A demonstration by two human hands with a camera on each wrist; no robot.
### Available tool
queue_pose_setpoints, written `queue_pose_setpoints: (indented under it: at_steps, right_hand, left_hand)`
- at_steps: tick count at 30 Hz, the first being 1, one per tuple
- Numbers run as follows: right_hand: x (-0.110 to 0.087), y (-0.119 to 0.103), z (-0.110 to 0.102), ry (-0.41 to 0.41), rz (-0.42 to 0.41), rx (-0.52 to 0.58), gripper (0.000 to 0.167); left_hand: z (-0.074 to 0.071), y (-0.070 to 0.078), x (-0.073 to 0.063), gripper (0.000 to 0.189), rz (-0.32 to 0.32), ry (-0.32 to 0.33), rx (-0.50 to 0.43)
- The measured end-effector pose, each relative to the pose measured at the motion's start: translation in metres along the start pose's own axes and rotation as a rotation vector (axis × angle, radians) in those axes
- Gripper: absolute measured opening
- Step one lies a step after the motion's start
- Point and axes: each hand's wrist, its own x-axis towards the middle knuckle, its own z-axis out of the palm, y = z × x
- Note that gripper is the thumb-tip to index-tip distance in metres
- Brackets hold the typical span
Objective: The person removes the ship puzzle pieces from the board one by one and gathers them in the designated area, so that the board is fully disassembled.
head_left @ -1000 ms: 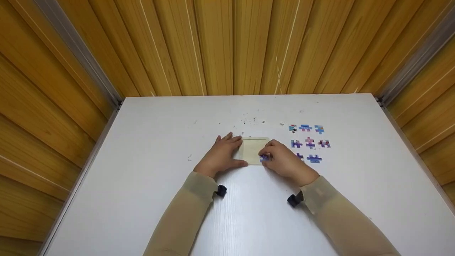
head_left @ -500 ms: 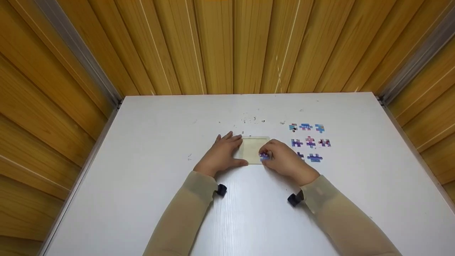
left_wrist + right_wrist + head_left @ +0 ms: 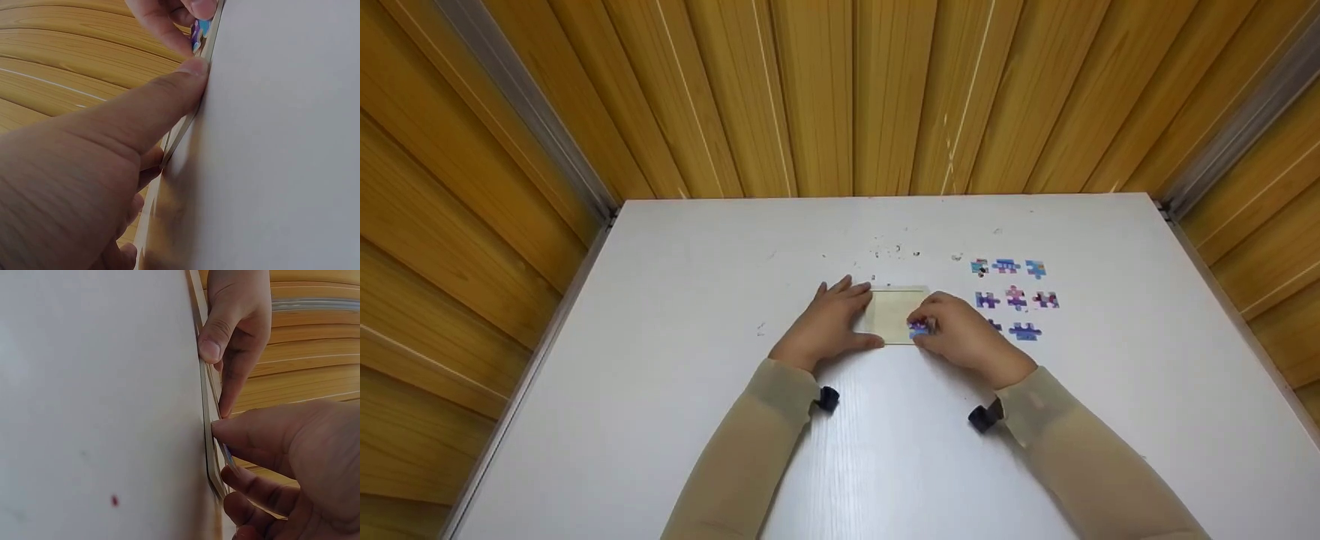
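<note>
A small pale square puzzle tray [image 3: 891,319] with a raised rim lies mid-table. My left hand [image 3: 830,322] rests along its left side, thumb on the near rim, fingers spread toward the far left corner. At the tray's near right corner my right hand [image 3: 958,330] pinches a purple and blue jigsaw piece [image 3: 918,328] between thumb and fingers. In the right wrist view that piece [image 3: 226,454] is tilted, one edge close over the tray rim [image 3: 207,433]. The left wrist view shows the left thumb [image 3: 169,93] along the tray's edge.
Several loose jigsaw pieces [image 3: 1015,298] lie in three rows right of the tray; the right hand partly hides one. Dark specks [image 3: 898,248] mark the white table [image 3: 697,300] beyond the tray. Wood-pattern panels [image 3: 810,97] stand behind the table and at both sides.
Both hands keep their places at the tray. The pinched jigsaw piece has shifted only slightly at the near right corner; the whole view has drifted a little.
</note>
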Motion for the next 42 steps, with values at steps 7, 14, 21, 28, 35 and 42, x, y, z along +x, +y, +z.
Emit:
queue_pose_setpoints:
  at_steps: [7,14,21,28,35,42]
  right_hand:
    - [0.0,0.002,-0.004,-0.004,-0.016,-0.006,0.03]
    - [0.0,0.002,-0.005,0.006,-0.023,-0.022,0.031]
    - [0.0,-0.002,-0.008,0.017,-0.011,-0.016,0.034]
    - [-0.005,-0.001,-0.015,-0.002,-0.025,0.029,0.043]
    - [-0.017,0.008,-0.027,0.0,-0.029,0.041,0.042]
    - [-0.033,0.021,-0.042,0.025,-0.059,-0.011,0.038]
  left_hand:
    - [-0.002,0.002,0.002,0.097,0.003,0.005,0.009]
    - [-0.003,0.002,0.004,0.097,0.0,0.008,0.023]
    - [-0.003,0.002,0.005,0.098,-0.002,0.01,0.021]
    - [-0.002,0.002,0.003,0.097,-0.011,0.002,0.008]
    - [-0.001,0.002,0.0,0.096,-0.011,-0.007,-0.004]
    - [0.0,0.001,0.0,0.096,-0.007,-0.006,-0.022]
